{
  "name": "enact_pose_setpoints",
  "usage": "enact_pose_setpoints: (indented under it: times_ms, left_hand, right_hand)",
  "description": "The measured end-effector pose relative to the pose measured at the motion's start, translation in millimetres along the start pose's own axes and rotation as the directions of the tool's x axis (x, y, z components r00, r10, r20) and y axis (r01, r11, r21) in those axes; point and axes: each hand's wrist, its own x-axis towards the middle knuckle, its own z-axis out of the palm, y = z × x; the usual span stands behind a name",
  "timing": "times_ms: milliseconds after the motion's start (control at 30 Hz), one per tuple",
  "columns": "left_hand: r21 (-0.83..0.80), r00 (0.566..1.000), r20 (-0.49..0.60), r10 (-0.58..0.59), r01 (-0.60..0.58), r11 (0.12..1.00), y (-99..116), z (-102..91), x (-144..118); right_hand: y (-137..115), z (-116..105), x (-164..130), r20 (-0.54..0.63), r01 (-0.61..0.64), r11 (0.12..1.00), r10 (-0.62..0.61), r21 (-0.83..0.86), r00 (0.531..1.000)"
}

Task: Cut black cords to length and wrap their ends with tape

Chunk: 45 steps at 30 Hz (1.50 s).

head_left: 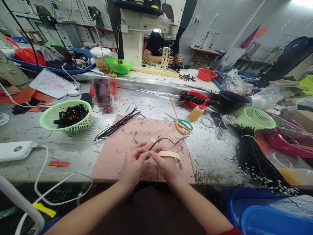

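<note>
1. Fingers [144, 153] of both hands are pinched together over the near middle of the table [73, 147]: the left hand [133, 166] and the right hand [166, 164] meet at the near end of a thin black cord [166, 140], which is gripped between their fingertips and curves away to the far right.
2. A pink mat [127, 143], scratched and marked, is spread on the table beneath both hands.
3. A heap of black cords [259, 160] with pale tips is laid along the right side of the table.
4. A green basket [67, 125] filled with dark pieces is set to the far left of the mat.
5. A loose bundle of black strands [117, 125] is laid across the mat's far left corner.
6. Scissors [182, 125] with green and yellow handles are placed at the mat's far right corner, just beside a small orange bottle [196, 112].
7. A tan strip [171, 154] is curled over the right hand.
</note>
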Motion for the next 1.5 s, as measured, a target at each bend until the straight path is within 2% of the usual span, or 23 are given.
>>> enact_pose_setpoints:
  times_ms: [133,267,333,400,467,600,700,800,900,1033,1100,1233,1367,1433,1500]
  left_hand:
    - [-0.012,0.998,0.039,0.042,-0.041,0.999,-3,-1.5,-2]
    - [-0.035,0.998,0.02,0.053,-0.052,0.998,-1,1.0,-1]
    - [-0.038,1.0,0.005,0.03,-0.03,0.999,2,2.5,0]
    - [-0.097,0.999,0.016,-0.04,0.041,0.994,5,3.3,1]
    - [-0.183,0.988,0.068,-0.14,0.15,0.972,10,3.7,2]
    - [-0.26,0.938,0.168,-0.304,0.34,0.904,18,4.3,-1]
    - [-0.267,0.922,0.193,-0.336,0.379,0.886,23,5.0,-3]
    - [-0.266,0.907,0.226,-0.356,0.409,0.873,22,4.2,-3]
    - [-0.204,0.918,0.218,-0.332,0.375,0.904,18,1.1,-1]
    - [-0.064,0.954,0.194,-0.229,0.245,0.967,17,-2.7,-1]
    - [-0.062,0.949,0.206,-0.24,0.257,0.964,19,-2.7,-2]
    - [-0.131,0.888,0.316,-0.334,0.389,0.912,27,-0.2,-3]
    - [-0.119,0.788,0.456,-0.413,0.514,0.85,31,-0.6,-2]
    - [-0.083,0.746,0.49,-0.451,0.555,0.827,30,-2.5,-1]
    - [-0.045,0.742,0.475,-0.474,0.558,0.829,28,-4.3,-1]
  right_hand:
    - [-1,2,-1,-0.044,0.025,0.999,-0.026,-0.023,0.999]
    - [0,4,-4,-0.081,0.082,0.996,-0.085,-0.033,0.993]
    - [0,4,-4,-0.11,0.156,0.985,-0.164,-0.079,0.98]
    - [1,3,-4,-0.12,0.226,0.965,-0.242,-0.132,0.963]
    - [1,0,-3,-0.086,0.248,0.957,-0.262,-0.153,0.961]
    - [0,-6,0,0.07,0.195,0.979,-0.191,-0.056,0.979]
    - [0,-9,1,0.171,0.129,0.99,-0.138,0.059,0.976]
    - [-1,-9,2,0.178,0.088,0.988,-0.109,0.125,0.978]
    - [-4,-8,1,0.158,0.143,0.985,-0.157,0.101,0.975]
    - [-9,-10,0,0.106,0.255,0.963,-0.246,-0.087,0.963]
    - [-11,-12,0,0.129,0.27,0.958,-0.257,-0.099,0.958]
    - [-11,-16,0,0.217,0.26,0.965,-0.249,-0.022,0.944]
    - [-11,-22,1,0.321,0.297,0.955,-0.276,-0.017,0.906]
    - [-11,-26,1,0.37,0.299,0.954,-0.275,-0.009,0.887]
    - [-11,-27,1,0.38,0.33,0.944,-0.297,-0.023,0.876]
